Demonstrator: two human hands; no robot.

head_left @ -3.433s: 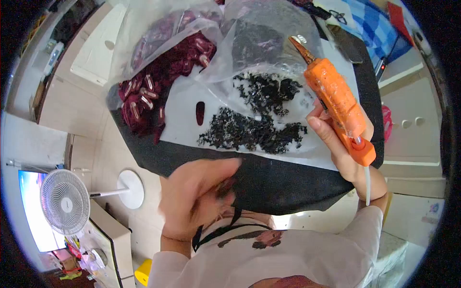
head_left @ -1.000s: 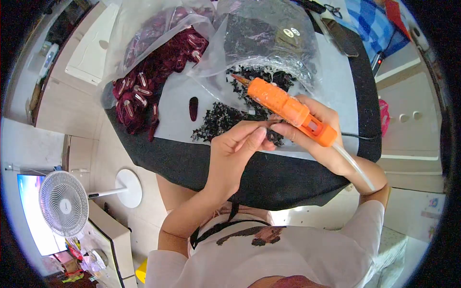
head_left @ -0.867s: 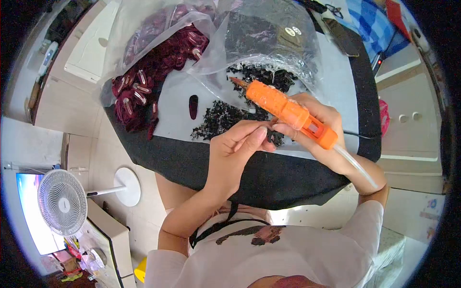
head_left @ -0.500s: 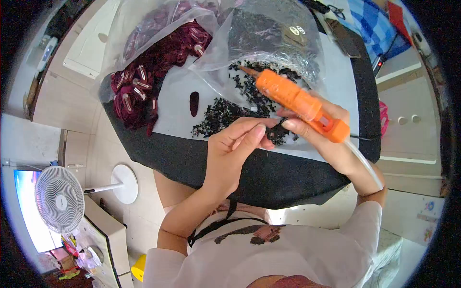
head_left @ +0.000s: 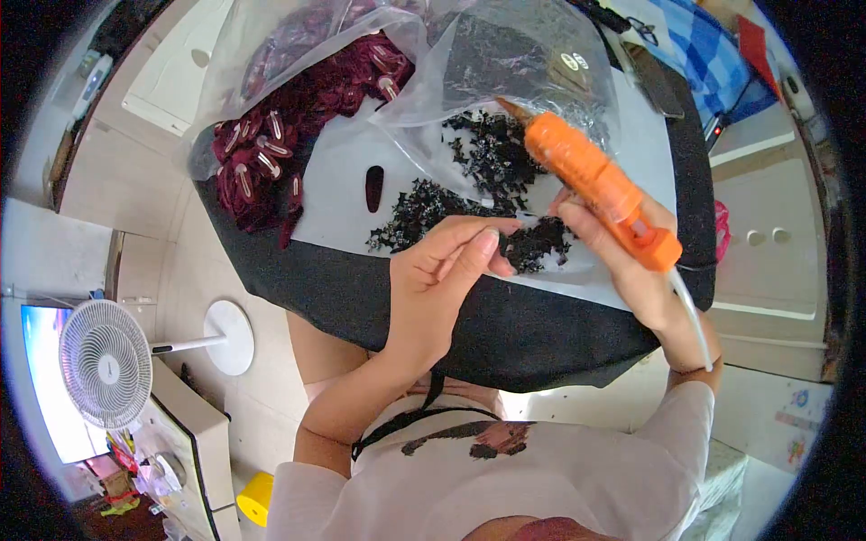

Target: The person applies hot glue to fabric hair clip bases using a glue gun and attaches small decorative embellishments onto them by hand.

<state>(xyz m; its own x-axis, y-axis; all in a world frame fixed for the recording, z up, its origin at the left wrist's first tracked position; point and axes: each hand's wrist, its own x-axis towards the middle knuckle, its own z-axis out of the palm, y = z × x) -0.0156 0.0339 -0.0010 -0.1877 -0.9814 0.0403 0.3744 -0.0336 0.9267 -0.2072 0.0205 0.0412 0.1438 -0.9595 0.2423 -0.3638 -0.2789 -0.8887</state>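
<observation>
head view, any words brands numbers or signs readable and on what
No text is readable.
White oval stickers on the clear bag: too small.
Fan: hub mark too small.
White panel at right: coloured marks too blurred.
Orange glue gun: no lettering visible.

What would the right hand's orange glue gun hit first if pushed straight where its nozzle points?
Probably the clear plastic bag just beyond the nozzle of the glue gun in the right hand, though its height above the bag is unclear.
</observation>
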